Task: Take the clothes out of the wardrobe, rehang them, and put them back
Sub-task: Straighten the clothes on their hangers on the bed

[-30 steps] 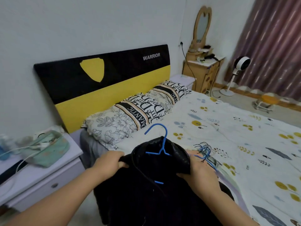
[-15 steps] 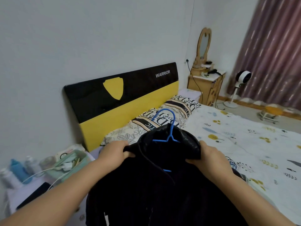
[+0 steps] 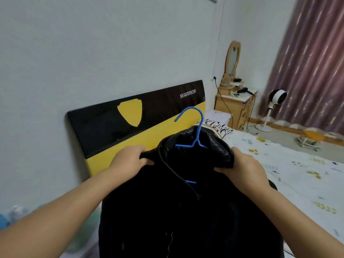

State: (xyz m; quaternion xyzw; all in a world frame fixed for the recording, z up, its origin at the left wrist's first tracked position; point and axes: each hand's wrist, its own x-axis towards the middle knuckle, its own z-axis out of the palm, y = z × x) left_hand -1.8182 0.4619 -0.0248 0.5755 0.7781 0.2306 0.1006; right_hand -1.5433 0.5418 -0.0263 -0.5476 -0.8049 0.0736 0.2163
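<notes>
A black jacket [image 3: 186, 211] with a shiny collar hangs on a blue hanger [image 3: 195, 131], whose hook sticks up above the collar. I hold it up in front of me over the bed. My left hand [image 3: 128, 159] grips the jacket's left shoulder. My right hand [image 3: 245, 166] grips the right shoulder beside the collar. The lower part of the hanger is hidden inside the jacket. The wardrobe is out of view.
A bed [image 3: 297, 179] with a patterned sheet lies to the right, under a black and yellow headboard [image 3: 115, 127]. A wooden dresser [image 3: 236, 105] with a mirror, a white fan [image 3: 275, 103] and a striped curtain [image 3: 312, 62] stand at the far right.
I have lifted the jacket on its hanger higher, and my view has tilted up. The bedside table and the loose blue hangers on the bed have dropped out of sight.
</notes>
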